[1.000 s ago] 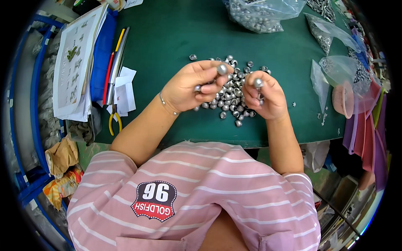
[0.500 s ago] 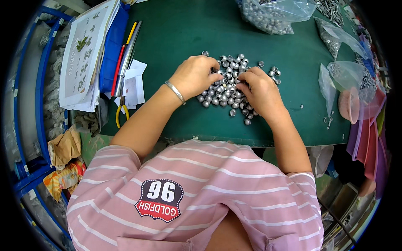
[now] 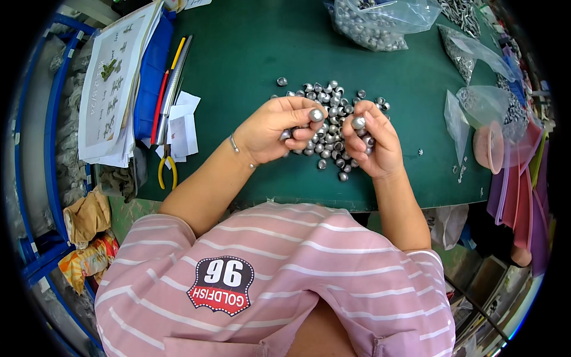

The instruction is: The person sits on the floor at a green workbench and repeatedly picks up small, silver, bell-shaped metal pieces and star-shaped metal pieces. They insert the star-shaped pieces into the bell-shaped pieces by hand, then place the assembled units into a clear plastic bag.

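Raised above the pile, my left hand [image 3: 279, 126] pinches a round silver metal cap [image 3: 316, 115] between thumb and fingers, and another cap [image 3: 286, 135] shows in its curled fingers. My right hand [image 3: 382, 143] is closed too, with a metal cap [image 3: 358, 122] at the thumb and fingertips and at least one more cap [image 3: 369, 141] tucked in the palm. Beneath and between both hands spreads a loose pile of metal caps [image 3: 328, 138], several showing a hollow opening. They rest on a green table [image 3: 250, 59]; my hands hide part of them.
A clear bag of similar round parts [image 3: 369, 33] stands at the far side. At left lie yellow-handled pliers [image 3: 168, 169], a red pencil [image 3: 160, 107] and papers [image 3: 110, 89] by a blue bin [image 3: 153, 77]. To the right are small plastic bags [image 3: 457, 122] and a pink cup [image 3: 488, 147].
Both hands have come up from the pile and turned, fingers now showing. Each now visibly holds metal caps.
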A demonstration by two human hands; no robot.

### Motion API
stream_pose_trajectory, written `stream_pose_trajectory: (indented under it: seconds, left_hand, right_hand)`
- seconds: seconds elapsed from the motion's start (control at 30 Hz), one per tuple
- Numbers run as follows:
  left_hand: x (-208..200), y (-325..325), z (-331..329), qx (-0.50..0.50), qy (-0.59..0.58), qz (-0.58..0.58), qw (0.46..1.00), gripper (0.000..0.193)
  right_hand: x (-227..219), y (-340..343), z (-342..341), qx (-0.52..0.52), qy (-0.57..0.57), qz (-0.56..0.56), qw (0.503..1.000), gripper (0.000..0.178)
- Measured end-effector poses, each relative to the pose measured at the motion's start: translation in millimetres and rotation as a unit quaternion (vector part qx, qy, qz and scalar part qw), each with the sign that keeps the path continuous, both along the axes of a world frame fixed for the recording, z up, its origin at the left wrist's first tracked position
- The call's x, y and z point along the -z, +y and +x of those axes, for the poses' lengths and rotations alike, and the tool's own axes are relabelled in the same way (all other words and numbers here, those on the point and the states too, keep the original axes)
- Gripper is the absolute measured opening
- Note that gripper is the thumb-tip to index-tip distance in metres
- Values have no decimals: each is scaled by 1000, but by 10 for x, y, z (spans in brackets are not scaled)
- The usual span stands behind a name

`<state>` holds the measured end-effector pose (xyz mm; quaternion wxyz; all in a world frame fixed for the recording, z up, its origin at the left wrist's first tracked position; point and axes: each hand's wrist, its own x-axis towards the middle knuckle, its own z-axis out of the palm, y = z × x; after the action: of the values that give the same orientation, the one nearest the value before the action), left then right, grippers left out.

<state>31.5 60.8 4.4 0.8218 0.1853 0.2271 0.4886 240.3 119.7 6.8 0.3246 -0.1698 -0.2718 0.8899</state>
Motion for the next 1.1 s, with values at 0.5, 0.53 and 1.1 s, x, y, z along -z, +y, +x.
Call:
stream_pose_trajectory:
  seconds: [0.5,0.53,1.1]
  left_hand:
    - [-184,126,-485,-230,441,27,867,12]
    - [-126,176,-533,-245,536,54,806,15]
    - [29,338,-422,-138,248,13,959,24]
  right_hand:
    - [-64,122,-292,46,-403,518,753,12]
    - [-81,112,-369,34,-429,535,727,12]
    - [-44,-13,-605,29,-475,647,596,14]
